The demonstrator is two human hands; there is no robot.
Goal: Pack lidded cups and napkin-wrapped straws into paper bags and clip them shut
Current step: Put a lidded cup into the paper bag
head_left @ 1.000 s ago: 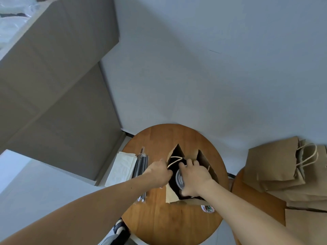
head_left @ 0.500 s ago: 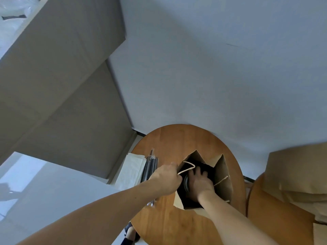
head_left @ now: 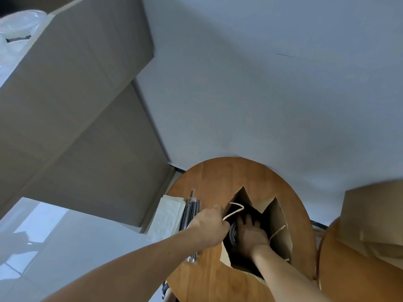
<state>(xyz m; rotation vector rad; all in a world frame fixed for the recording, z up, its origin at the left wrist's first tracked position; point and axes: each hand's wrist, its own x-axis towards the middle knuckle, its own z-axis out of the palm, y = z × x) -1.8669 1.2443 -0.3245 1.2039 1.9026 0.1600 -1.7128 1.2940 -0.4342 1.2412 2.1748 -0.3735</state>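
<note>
Two piles sit at the left edge of the round wooden counter [head_left: 218,175]: white napkins [head_left: 168,216], and just right of them a bundle of dark straws [head_left: 190,212] whose long axis runs away from the person. Beside the straws the left hand [head_left: 209,225] reaches in on an outstretched forearm, its fingers [head_left: 218,207] clenched on the left rim of the paper bag [head_left: 277,225], with the pale cord handle looping out above the knuckles. The bag stands upright on the counter, mouth open upward and gusset peaks pointing away. Inside, only a dark curved rim of the cup [head_left: 233,233] shows, pressed against the left edge of the right hand [head_left: 250,234]. That hand is sunk past the wrist, palm down, fingers [head_left: 248,219] spread and pointing forward into the bag; whether they grasp the cup cannot be told. Farther right, blurred brown bags [head_left: 375,214] lie on a second table [head_left: 349,269]
</note>
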